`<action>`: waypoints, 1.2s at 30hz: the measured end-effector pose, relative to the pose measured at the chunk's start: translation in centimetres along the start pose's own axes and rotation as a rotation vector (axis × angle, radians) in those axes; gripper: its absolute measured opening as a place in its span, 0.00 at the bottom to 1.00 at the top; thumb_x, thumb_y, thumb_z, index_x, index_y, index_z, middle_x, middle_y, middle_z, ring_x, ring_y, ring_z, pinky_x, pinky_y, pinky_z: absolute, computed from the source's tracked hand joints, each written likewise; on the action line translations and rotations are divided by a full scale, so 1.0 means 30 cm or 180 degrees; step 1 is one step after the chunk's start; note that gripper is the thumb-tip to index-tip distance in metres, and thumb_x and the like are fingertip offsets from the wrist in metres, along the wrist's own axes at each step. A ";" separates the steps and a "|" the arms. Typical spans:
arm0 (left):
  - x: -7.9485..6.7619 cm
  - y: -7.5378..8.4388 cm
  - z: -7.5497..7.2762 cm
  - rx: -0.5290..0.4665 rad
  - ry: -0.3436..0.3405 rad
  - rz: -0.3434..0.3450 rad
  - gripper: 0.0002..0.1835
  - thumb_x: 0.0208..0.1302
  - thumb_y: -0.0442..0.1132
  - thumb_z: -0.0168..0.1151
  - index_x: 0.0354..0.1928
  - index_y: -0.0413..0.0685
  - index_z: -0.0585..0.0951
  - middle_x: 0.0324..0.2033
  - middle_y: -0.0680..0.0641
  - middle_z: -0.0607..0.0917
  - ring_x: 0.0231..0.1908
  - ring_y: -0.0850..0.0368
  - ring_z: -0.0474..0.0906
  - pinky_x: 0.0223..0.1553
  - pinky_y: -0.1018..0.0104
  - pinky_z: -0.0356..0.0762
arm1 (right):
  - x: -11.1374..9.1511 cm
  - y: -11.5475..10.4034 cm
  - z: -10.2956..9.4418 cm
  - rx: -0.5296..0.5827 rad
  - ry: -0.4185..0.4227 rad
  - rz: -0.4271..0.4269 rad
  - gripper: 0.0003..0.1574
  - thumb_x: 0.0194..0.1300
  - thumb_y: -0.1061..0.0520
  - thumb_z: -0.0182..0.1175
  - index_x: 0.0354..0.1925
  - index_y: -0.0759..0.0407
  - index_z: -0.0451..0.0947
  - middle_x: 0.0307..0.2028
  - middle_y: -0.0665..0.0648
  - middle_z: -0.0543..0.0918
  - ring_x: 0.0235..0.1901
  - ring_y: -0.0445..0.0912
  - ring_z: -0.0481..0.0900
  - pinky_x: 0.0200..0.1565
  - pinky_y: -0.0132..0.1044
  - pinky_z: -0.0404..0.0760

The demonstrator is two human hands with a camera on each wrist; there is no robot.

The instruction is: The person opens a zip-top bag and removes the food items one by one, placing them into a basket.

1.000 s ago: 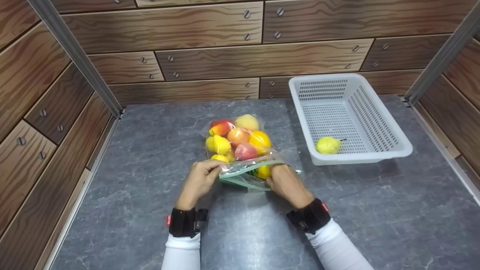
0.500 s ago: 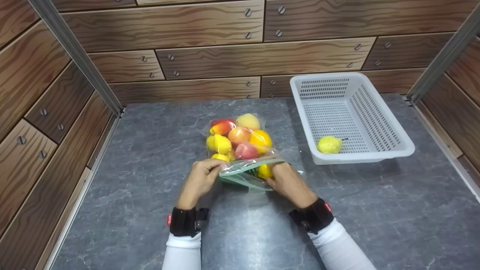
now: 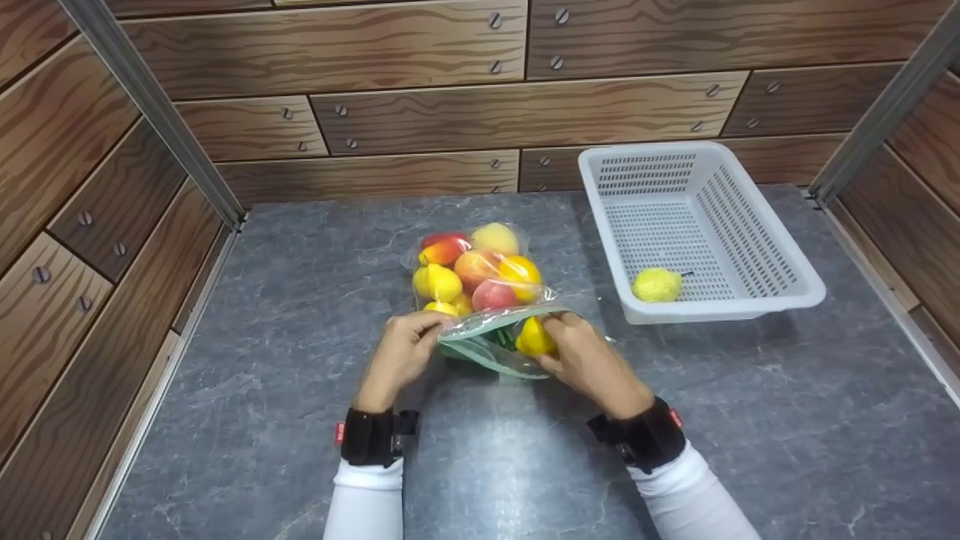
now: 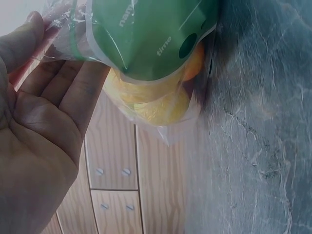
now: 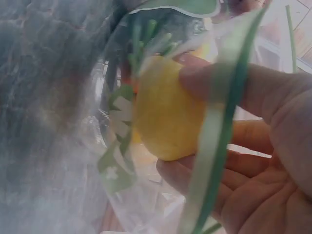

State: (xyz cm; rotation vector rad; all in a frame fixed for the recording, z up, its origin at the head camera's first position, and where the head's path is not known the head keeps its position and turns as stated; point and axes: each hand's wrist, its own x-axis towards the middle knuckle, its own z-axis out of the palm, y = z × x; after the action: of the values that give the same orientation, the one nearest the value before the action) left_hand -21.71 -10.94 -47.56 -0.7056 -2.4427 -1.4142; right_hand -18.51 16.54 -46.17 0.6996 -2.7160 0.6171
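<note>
A clear zip bag [image 3: 504, 313] with a green-edged mouth lies on the grey tabletop, full of fruit: a peach [image 3: 477, 268], an orange [image 3: 519, 277], yellow and red pieces. My left hand [image 3: 397, 360] pinches the left corner of its mouth between thumb and fingers; a green printed label [image 4: 156, 39] shows in the left wrist view. My right hand [image 3: 596, 364] reaches into the mouth from the right, thumb and fingers gripping a smooth yellow fruit [image 5: 168, 109]. Its exact kind cannot be told. Beside that fruit, green stems [image 5: 146, 41] show inside the bag.
To the right of the bag stands a white perforated plastic basket [image 3: 750, 307]. A yellow-green pear [image 3: 657, 285] lies in its near left corner. Wood-patterned walls [image 3: 420, 120] border the tabletop [image 3: 300, 277] at the back and on both sides.
The right hand has drawn back slightly to the right, with the yellow fruit showing more in the bag's mouth. The left hand stays at its corner.
</note>
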 end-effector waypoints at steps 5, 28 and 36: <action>0.000 0.003 0.000 -0.0027 -0.0004 0.0007 0.07 0.68 0.28 0.64 0.41 0.38 0.90 0.37 0.42 0.91 0.39 0.46 0.87 0.46 0.54 0.85 | -0.006 -0.008 -0.016 0.0040 0.0063 -0.0163 0.29 0.52 0.64 0.78 0.51 0.75 0.80 0.41 0.68 0.83 0.35 0.56 0.83 0.35 0.43 0.88; 0.002 0.009 -0.001 -0.0069 -0.0104 -0.0053 0.09 0.67 0.27 0.64 0.45 0.38 0.89 0.42 0.39 0.91 0.44 0.42 0.88 0.51 0.48 0.84 | -0.030 0.022 -0.184 0.0994 0.0175 -0.0587 0.36 0.54 0.67 0.76 0.61 0.67 0.78 0.56 0.64 0.84 0.51 0.55 0.86 0.51 0.42 0.87; 0.000 0.006 0.001 -0.0041 -0.0076 -0.0032 0.09 0.66 0.26 0.65 0.44 0.39 0.90 0.41 0.41 0.91 0.44 0.43 0.88 0.52 0.50 0.84 | -0.051 0.110 -0.253 0.1458 0.0697 -0.0181 0.34 0.51 0.71 0.77 0.58 0.72 0.79 0.53 0.66 0.85 0.50 0.58 0.86 0.52 0.29 0.83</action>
State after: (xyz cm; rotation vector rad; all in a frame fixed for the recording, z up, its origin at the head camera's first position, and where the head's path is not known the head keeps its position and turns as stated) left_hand -21.62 -10.84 -47.45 -0.7181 -2.4608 -1.4344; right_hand -17.78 23.28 -41.19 0.7543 -2.3620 1.2432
